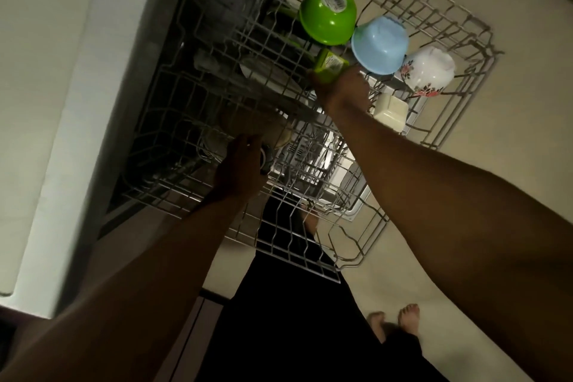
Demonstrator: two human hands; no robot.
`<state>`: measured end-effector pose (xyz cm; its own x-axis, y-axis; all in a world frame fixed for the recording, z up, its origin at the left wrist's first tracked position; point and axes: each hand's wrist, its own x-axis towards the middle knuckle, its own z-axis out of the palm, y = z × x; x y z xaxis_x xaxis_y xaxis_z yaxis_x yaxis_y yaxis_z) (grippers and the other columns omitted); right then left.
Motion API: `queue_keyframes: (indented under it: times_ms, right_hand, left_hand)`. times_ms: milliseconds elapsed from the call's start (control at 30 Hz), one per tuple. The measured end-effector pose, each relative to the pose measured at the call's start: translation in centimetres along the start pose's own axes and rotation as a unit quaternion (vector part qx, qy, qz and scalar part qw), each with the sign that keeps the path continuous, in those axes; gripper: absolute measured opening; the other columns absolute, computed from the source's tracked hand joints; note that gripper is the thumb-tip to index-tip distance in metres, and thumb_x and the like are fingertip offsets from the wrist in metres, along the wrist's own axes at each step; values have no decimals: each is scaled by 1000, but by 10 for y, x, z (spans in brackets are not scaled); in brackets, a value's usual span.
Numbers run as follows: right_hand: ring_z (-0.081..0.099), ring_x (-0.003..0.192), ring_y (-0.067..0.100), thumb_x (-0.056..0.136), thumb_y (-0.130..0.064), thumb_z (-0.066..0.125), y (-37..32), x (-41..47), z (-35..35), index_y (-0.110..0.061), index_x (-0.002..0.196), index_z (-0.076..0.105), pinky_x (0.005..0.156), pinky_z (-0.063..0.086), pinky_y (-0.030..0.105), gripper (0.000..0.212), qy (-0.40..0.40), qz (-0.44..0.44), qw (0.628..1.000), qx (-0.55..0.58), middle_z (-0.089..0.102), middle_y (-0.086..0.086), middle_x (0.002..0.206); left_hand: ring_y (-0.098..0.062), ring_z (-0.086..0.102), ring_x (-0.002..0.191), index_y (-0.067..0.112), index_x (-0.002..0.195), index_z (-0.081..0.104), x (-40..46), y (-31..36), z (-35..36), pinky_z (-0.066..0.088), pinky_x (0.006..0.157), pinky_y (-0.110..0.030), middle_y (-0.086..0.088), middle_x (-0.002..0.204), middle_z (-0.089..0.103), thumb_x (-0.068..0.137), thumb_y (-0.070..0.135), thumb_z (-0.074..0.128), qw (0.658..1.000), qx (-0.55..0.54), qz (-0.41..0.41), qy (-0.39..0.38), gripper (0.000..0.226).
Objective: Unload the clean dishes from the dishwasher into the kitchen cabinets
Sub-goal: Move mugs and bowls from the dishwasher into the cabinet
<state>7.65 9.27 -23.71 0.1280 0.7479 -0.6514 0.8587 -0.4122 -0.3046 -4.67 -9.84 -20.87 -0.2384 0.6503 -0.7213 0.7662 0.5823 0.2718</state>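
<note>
Right hand (342, 88) grips green cup (328, 67), label perhaps unreadable.

- Left hand (240, 164) reaches forward on an outstretched arm, fingers curled downward; what they grip is too dim to tell.
- Right hand (342, 91) extends farther ahead, arm straight, fingers bent at the tips.

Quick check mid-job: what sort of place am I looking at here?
Most likely a home kitchen: a pulled-out dishwasher rack holds an upturned green bowl and blue bowl, beside a white counter.
</note>
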Motion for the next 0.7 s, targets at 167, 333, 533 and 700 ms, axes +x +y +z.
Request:
queue_keyframes:
  times_ms: [167,333,533,700]
  right_hand:
    - [40,134,31,73,-72,66,-19,12,8,-8,147,28,110,34,51,105,-27,74,997,-2,38,12,148]
    - [55,92,16,83,-46,65,-12,25,-2,-24,106,62,91,52,35,32,-80,2,997,5,64,3,117]
    - [54,112,21,81,-47,72,-19,5,-19,-7,129,53,102,45,35,65,-24,38,998,42,57,9,130]
    - [61,102,22,70,-48,73,3,-16,-24,-27,96,53,96,48,44,39,8,2,999,47,62,-2,106]
  left_hand:
    - [-31,23,143,18,151,31,5,-3,1,43,104,-49,-8,156,27,84,11,74,999,25,16,-12,81]
    - [-30,22,143,18,151,31,2,-1,-6,43,103,-46,-6,157,24,86,14,72,999,26,16,-17,77]
    - [-31,23,142,19,150,32,-11,4,-12,43,104,-47,-6,156,26,84,18,75,1000,20,9,1,79]
    - [-32,24,143,18,153,23,-20,14,-21,41,107,-48,-7,157,23,84,18,75,1000,15,-15,-5,86]
